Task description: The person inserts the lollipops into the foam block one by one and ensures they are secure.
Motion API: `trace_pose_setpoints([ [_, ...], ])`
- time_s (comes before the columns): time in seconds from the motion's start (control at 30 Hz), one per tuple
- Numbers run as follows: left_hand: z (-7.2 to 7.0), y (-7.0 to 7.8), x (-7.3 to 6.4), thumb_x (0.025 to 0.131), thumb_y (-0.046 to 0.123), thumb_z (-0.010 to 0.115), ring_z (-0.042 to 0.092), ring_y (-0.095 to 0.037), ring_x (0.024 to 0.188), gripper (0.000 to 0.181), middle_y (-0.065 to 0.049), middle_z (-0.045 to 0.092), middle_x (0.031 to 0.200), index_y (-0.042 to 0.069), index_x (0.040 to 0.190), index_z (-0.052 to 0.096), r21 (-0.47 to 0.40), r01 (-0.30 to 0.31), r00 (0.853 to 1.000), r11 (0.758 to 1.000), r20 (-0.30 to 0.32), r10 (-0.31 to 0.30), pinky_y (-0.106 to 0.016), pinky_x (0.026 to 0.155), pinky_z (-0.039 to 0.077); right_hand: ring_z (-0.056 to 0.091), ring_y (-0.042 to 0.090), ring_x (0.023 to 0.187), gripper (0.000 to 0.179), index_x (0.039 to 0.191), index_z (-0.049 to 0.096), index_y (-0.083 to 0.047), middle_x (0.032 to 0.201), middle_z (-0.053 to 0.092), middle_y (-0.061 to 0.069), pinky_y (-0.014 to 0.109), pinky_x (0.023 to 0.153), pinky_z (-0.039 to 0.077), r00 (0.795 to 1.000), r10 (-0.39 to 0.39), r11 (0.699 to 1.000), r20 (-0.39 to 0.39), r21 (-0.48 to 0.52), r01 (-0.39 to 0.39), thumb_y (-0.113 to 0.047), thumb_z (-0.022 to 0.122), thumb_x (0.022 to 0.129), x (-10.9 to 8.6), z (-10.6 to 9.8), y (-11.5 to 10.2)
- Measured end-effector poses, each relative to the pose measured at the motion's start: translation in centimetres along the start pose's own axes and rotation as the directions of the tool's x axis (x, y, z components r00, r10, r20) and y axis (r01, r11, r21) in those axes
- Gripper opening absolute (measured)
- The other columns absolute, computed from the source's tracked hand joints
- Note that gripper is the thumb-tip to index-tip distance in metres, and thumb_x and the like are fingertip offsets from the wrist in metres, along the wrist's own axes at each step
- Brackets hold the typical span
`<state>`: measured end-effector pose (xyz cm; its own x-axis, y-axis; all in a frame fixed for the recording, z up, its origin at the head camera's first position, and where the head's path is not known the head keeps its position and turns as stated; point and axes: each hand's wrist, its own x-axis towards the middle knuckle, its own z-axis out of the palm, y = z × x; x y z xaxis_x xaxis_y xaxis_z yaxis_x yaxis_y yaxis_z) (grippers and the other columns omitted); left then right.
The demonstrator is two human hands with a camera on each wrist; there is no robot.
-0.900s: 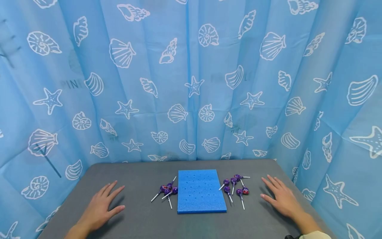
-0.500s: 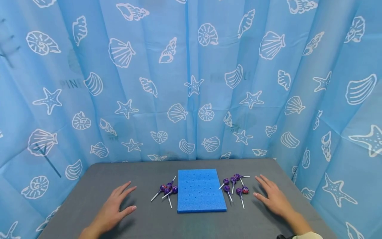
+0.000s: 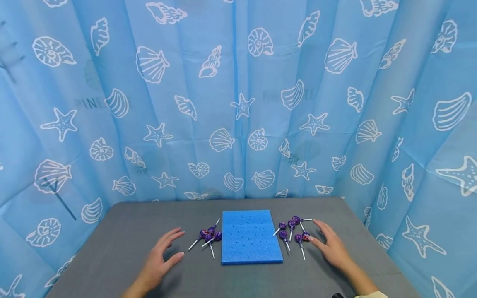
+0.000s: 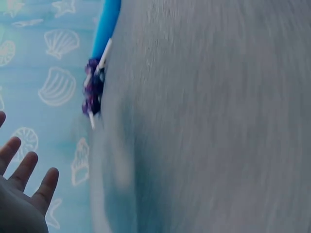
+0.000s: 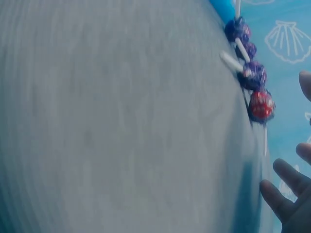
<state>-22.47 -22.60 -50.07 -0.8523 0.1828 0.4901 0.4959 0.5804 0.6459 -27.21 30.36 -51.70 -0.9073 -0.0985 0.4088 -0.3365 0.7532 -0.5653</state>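
Flanking a blue foam block (image 3: 251,244) on the counter (image 3: 201,275), lollipops (image 3: 209,239) are seen from the head, left hand (image 3: 158,260) and right hand (image 3: 333,247) near them. Left wrist: fingers (image 4: 47,188) are spread, nothing gripped. Right wrist: fingers are parted, nothing held.

The left hand (image 3: 157,261) and right hand (image 3: 332,247) are bare, slender-fingered and round-tipped. On the side nearer the worktop's (image 3: 283,281) right edge, a pale cream sleeve (image 3: 372,295) shows on the right forearm (image 3: 357,277); beside it sits a rounded black piece (image 3: 337,295), too cropped to identify.
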Motion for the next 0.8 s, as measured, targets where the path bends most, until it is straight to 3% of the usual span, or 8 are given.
trace_pose_setpoints([
  [0.1,1.1,0.4,0.0,0.087,0.014,0.072,0.048,-0.03,0.124,0.045,-0.007,0.052,0.138,0.018,0.13,0.059,-0.05,0.034,0.999,0.998,-0.022,-0.035,-0.053,0.085,0.047,0.049,0.05,0.117,0.058,0.139,0.045,0.003,0.136,0.045,0.032,0.061,0.089,0.041,0.999,0.054,0.997,0.003,0.056,-0.054,-0.021,0.068,0.092,0.1,0.6,-0.3],
  [0.23,2.7,1.0,0.0,0.086,0.01,0.073,0.056,-0.028,0.115,0.039,-0.004,0.06,0.127,0.015,0.123,0.063,-0.112,0.121,0.99,0.986,-0.054,-0.128,-0.048,0.083,0.05,0.052,0.05,0.114,0.056,0.139,0.045,0.004,0.136,0.044,0.033,0.058,0.087,0.045,0.992,0.127,0.983,0.021,0.133,-0.129,-0.017,0.067,0.092,0.3,1.3,-0.9],
  [0.37,4.1,1.7,0.1,0.086,0.006,0.073,0.06,-0.032,0.106,0.033,-0.005,0.064,0.117,0.009,0.118,0.065,-0.203,0.176,0.979,0.963,-0.061,-0.192,-0.042,0.08,0.051,0.055,0.048,0.112,0.055,0.137,0.047,0.005,0.132,0.047,0.034,0.056,0.09,0.044,0.99,0.143,0.975,0.016,0.167,-0.144,-0.011,0.069,0.089,0.2,2.0,-1.3],
  [0.57,5.6,2.5,0.5,0.089,0.01,0.07,0.06,-0.034,0.107,0.032,-0.012,0.063,0.121,0.007,0.12,0.063,-0.297,0.273,0.961,0.915,0.048,-0.272,-0.033,0.08,0.05,0.054,0.046,0.115,0.053,0.134,0.052,0.002,0.13,0.051,0.032,0.056,0.096,0.039,0.984,0.177,0.971,0.02,0.158,-0.178,-0.005,0.071,0.086,0.2,2.7,-1.5],
  [0.8,6.8,2.9,0.8,0.092,0.013,0.067,0.06,-0.034,0.108,0.034,-0.018,0.061,0.122,0.0,0.123,0.06,-0.358,0.291,0.95,0.887,0.216,-0.225,-0.034,0.083,0.048,0.044,0.049,0.124,0.048,0.131,0.056,0.001,0.132,0.052,0.03,0.059,0.101,0.031,0.974,0.22,0.968,0.046,0.113,-0.224,-0.002,0.07,0.085,0.3,2.9,-1.3],
])
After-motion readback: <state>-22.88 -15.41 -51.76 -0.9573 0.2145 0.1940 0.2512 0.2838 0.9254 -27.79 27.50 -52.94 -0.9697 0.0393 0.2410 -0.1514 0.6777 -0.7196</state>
